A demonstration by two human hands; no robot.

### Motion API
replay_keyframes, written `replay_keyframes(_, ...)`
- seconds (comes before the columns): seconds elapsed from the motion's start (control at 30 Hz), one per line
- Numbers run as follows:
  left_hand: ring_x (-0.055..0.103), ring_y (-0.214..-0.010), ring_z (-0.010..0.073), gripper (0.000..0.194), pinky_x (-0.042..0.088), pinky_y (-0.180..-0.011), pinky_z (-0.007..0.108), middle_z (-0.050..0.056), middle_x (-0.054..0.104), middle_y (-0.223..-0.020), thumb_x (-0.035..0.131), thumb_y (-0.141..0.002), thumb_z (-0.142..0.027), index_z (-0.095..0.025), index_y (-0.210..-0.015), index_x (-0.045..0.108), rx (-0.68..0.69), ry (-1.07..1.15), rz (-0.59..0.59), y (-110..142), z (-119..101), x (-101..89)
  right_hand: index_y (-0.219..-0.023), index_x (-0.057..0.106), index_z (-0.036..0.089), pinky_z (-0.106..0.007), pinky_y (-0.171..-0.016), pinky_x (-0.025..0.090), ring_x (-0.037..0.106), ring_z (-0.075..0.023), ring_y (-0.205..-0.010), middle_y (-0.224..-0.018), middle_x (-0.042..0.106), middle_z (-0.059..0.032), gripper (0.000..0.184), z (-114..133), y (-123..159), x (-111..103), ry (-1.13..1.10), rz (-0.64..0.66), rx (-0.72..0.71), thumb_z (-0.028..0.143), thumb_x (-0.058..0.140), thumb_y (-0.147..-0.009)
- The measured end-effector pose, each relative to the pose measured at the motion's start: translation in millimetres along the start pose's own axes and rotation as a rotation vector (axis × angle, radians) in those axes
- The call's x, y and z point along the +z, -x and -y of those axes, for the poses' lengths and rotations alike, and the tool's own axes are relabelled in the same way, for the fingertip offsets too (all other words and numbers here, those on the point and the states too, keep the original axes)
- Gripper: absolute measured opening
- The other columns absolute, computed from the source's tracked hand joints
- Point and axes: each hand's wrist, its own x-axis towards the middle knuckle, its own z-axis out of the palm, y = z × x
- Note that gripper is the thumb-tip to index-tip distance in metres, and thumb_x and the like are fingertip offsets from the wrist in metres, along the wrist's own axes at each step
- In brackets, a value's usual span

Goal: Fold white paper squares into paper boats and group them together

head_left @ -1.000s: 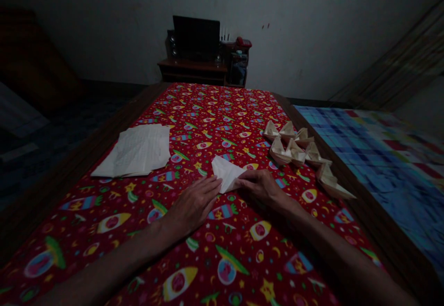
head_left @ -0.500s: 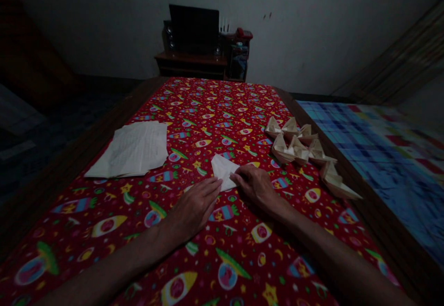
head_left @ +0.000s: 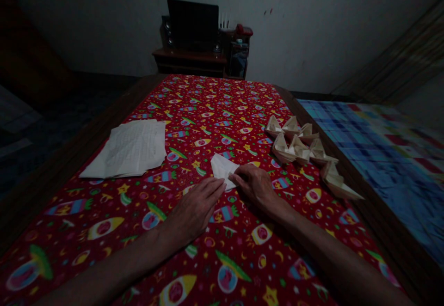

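Note:
A small white folded paper lies flat on the red patterned cloth in the middle of the table. My left hand rests flat with its fingertips on the paper's near left edge. My right hand presses its fingers down on the paper's right part, covering that side. Neither hand lifts the paper.
A stack of white written sheets lies to the left. Several folded paper boats sit in a cluster near the table's right edge. Beyond are a dark screen on a wooden stand and a blue checked mattress at right.
My right hand has slid left over the folded paper, covering more of it. My left hand has stayed at the paper's left edge. The view has tipped slightly.

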Motion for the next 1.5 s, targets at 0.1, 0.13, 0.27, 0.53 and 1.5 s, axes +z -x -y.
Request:
replay_keyframes(0.1, 0.040, -0.124, 0.0247, 0.048, 0.043, -0.101, 0.044, 0.010, 0.047, -0.135, 0.040, -0.085, -0.007, -0.014, -0.133, 0.039, 0.015, 0.012, 0.010, -1, 0, -0.5, -0.074, 0.063, 0.017, -0.023, -0.056, 0.032, 0.051, -0.0128, -0.061, -0.067, 0.059, -0.0019, 0.022, 0, 1, 0, -0.019, -0.015, -0.012, 0.033, 0.055, -0.086)
replay_keyframes(0.13, 0.040, -0.124, 0.0251, 0.048, 0.044, -0.100, 0.044, 0.010, 0.047, -0.135, 0.040, -0.085, -0.007, -0.014, -0.133, 0.040, 0.020, 0.009, 0.017, -1, 0, -0.8, -0.074, 0.063, 0.017, -0.023, -0.056, 0.032, 0.051, -0.0128, -0.061, -0.067, 0.059, -0.0019, 0.021, 0, 1, 0, -0.022, -0.019, -0.017, 0.033, 0.056, -0.086)
replay_keyframes(0.27, 0.040, -0.123, 0.0262, 0.046, 0.045, -0.098, 0.044, 0.010, 0.047, -0.136, 0.040, -0.085, -0.007, -0.012, -0.130, 0.043, 0.038, -0.028, 0.045, -2, -1, -2.3, -0.075, 0.062, 0.017, -0.023, -0.057, 0.032, 0.050, -0.0130, -0.062, -0.068, 0.058, -0.0019, 0.021, 1, 1, 0, 0.003, -0.013, -0.014, 0.033, 0.056, -0.086)
replay_keyframes(0.53, 0.040, -0.122, 0.0256, 0.045, 0.041, -0.102, 0.043, 0.010, 0.048, -0.135, 0.042, -0.083, -0.007, -0.010, -0.129, 0.046, 0.038, -0.043, 0.097, -5, -3, -9.3, -0.079, 0.062, 0.016, -0.025, -0.057, 0.031, 0.049, -0.0162, -0.071, -0.080, 0.059, -0.0067, 0.014, 6, 6, 0, 0.229, -0.121, -0.144, 0.026, 0.055, -0.086)
replay_keyframes(1.5, 0.058, -0.079, 0.0174, 0.013, 0.040, -0.065, 0.026, 0.000, 0.061, -0.084, 0.056, -0.080, -0.033, -0.020, -0.082, 0.059, -0.243, 0.147, 0.209, -78, 53, -13.0, -0.078, 0.059, 0.016, -0.023, -0.057, 0.032, 0.047, -0.0124, -0.067, -0.080, 0.057, -0.0047, 0.014, 7, 13, 0, -0.080, 0.004, -0.259, 0.018, 0.049, -0.088)
